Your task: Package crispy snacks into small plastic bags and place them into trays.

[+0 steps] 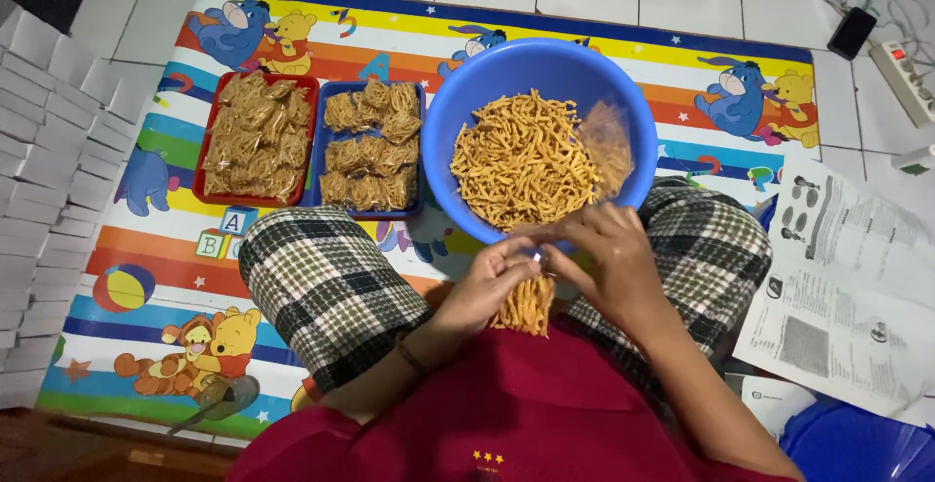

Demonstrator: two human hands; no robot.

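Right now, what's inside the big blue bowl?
The blue bowl holds a heap of thin golden fried snack sticks, with a clear plastic bag lying against its right wall. The bowl's near rim and bottom are hidden by the hands and the heap.

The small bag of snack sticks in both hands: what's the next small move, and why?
Probably set the small bag in the blue tray. Left hand and right hand pinch its top closed, it looks full, and similar packs fill that tray and the red tray.
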